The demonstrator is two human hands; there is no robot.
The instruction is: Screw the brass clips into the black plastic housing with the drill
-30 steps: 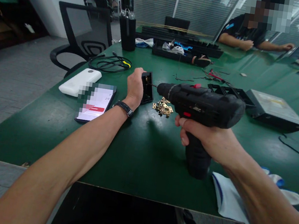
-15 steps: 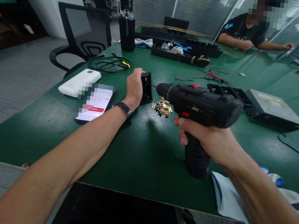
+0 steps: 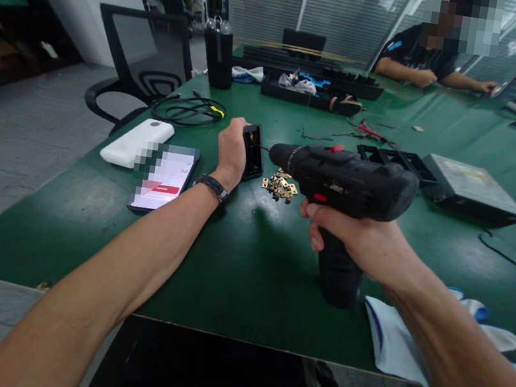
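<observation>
Two bare hands are engaged over a green table [image 3: 225, 285]; positions are given as seen by the wearer, with the heap of small brass-coloured pieces [image 3: 280, 187] as the centre of the clock.

The left hand [image 3: 232, 151] is at 10 o'clock, closed on the side of a black box [image 3: 253, 162], which stands upright with its open face turned toward 3 o'clock; the fingertips behind it are hidden. The right hand [image 3: 353, 232], toward 4 o'clock, is wrapped around the handle of a power drill [image 3: 357, 181]. Trigger pressure cannot be told. The drill points toward 9 o'clock, its thin bit [image 3: 264, 148] reaching to the box's open face. Contact at the tip is not confirmed.

A phone [image 3: 164, 186] lies at 9 o'clock, near the left wrist. A pale glove [image 3: 394, 340] lies at 4 o'clock, by the right forearm.

Findings, by judgement: the box appears to rely on the hand alone, no clamp being visible. Torque could twist it out of the grip. An off-axis bit could skid, marking the inner wall or reaching the left fingers. Excess force could crack the box. A slip downward toward 6 o'clock could scatter the loose pieces, and a sideways jerk of the left arm could knock the phone.
</observation>
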